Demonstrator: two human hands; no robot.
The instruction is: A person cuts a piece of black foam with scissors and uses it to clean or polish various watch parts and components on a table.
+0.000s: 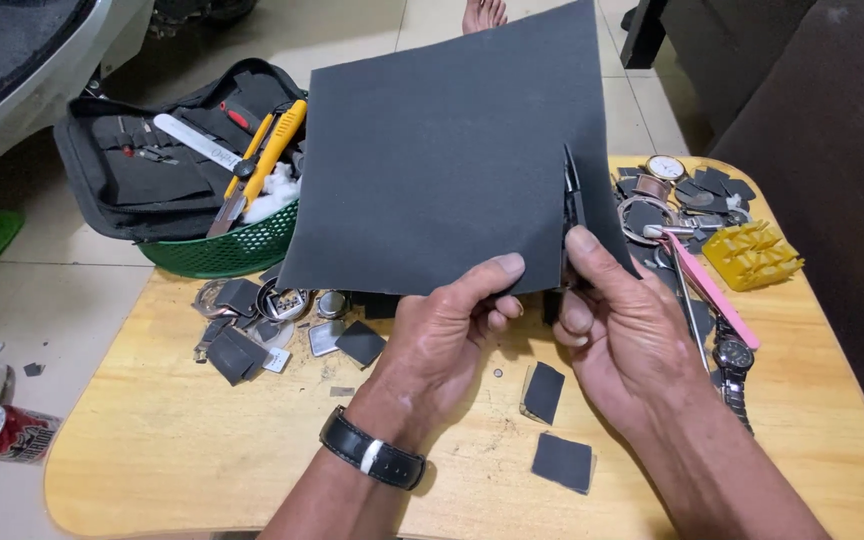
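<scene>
We pinch the dark sandpaper sheet [442,150] (light, floppy, we judge) at its six o'clock edge, left hand [452,320] closed; right hand [617,310] grips scissors [572,215].

Your near table edge [202,470] lies bare wood, with two dark squares [552,425] beside it. Watch parts [272,320] crowd the left, tools [712,270] the right, a green basket [232,250] behind.
</scene>
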